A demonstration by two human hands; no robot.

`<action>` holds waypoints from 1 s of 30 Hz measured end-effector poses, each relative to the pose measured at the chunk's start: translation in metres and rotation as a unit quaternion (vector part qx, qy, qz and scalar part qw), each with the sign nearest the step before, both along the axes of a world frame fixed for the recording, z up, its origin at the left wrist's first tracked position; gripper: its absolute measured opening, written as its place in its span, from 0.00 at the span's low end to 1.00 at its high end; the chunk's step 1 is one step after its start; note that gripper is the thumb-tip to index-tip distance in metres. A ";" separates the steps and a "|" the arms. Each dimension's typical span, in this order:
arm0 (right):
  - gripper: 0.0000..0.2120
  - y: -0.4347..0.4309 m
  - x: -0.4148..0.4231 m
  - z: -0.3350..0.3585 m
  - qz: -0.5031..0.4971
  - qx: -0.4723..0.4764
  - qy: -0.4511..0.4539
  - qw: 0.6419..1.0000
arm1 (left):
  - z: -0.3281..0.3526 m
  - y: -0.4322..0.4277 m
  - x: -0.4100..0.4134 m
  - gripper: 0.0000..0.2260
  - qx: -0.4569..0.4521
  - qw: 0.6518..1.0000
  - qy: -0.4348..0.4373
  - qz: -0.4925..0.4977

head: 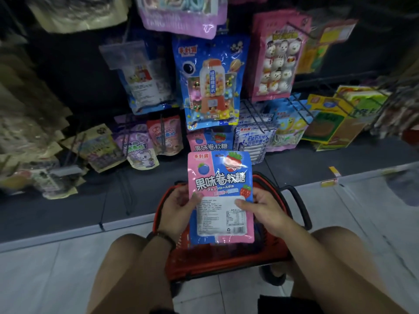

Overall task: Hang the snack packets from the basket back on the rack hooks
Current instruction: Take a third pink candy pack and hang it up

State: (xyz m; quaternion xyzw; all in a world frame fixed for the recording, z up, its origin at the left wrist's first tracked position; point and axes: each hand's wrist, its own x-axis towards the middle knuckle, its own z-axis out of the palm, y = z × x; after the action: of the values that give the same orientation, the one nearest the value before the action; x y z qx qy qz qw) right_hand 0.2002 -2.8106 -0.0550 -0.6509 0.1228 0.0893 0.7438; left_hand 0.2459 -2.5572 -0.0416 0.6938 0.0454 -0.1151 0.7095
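A pink and blue snack packet point(221, 177) with strawberry and blueberry pictures is held upright above the red basket point(267, 252). My left hand point(175, 214) grips its lower left edge and my right hand point(263, 210) grips its lower right edge, thumb on the white label. Just behind it, matching packets point(210, 141) hang on a low rack hook. The basket sits on the floor between my knees, its inside mostly hidden by the packet.
A dark rack holds many hanging packets: a big blue gumball-machine packet point(210, 82), a pink snowman packet point(278, 57), purple ones point(138, 146) at lower left. Bare wire hooks point(258, 116) stick out at centre right. A black basket handle point(299, 205) lies to the right.
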 end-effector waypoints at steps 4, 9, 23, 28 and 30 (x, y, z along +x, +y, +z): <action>0.13 0.005 0.000 0.003 -0.080 -0.002 -0.022 0.997 | -0.013 -0.001 -0.009 0.16 0.209 0.970 -0.121 0.022; 0.11 0.022 -0.004 0.002 -0.069 0.010 -0.027 0.997 | -0.020 -0.011 -0.020 0.31 0.192 0.966 -0.125 -0.120; 0.20 0.018 0.009 -0.014 -0.126 -0.097 -0.038 0.987 | -0.019 -0.011 -0.007 0.15 0.008 0.997 0.006 -0.080; 0.13 0.004 0.009 -0.007 -0.077 0.064 0.020 0.995 | -0.017 -0.012 -0.008 0.15 0.002 0.996 0.023 -0.091; 0.10 0.006 0.008 -0.005 -0.089 0.083 0.023 0.992 | -0.014 -0.013 -0.007 0.12 -0.021 0.998 0.032 -0.056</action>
State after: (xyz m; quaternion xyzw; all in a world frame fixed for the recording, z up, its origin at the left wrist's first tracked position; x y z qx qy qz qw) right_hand 0.2086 -2.8042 -0.0598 -0.5714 0.1894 0.0470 0.7972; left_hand 0.2394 -2.5699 -0.0560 0.6763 0.0263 -0.1779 0.7143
